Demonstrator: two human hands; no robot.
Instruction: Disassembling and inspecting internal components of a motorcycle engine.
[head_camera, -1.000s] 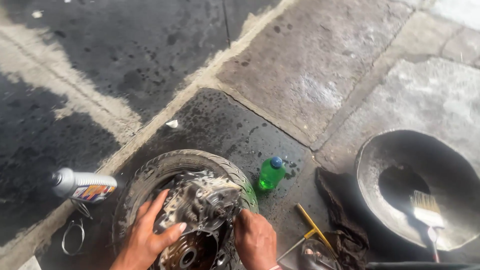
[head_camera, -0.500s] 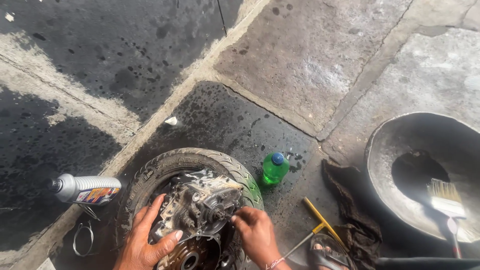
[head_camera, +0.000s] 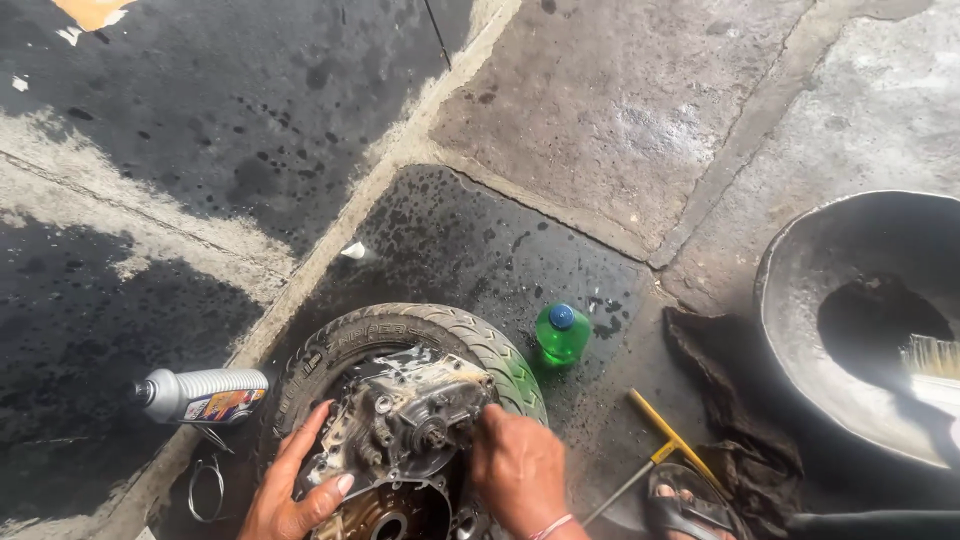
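Cleaning looks under way: the left hand (head_camera: 290, 490), fingers spread, braces the soapy grey metal engine casing (head_camera: 405, 425) lying on the black tyre (head_camera: 500, 360); the right hand (head_camera: 520, 465), curled closed, presses its edge.

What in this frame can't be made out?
- Head view: the right hand covers the near side of the metal engine casing.
- The left hand is cut at the wrist by the bottom edge.
- The brush runs off the right edge.
- The tyre has its lower part out of frame.
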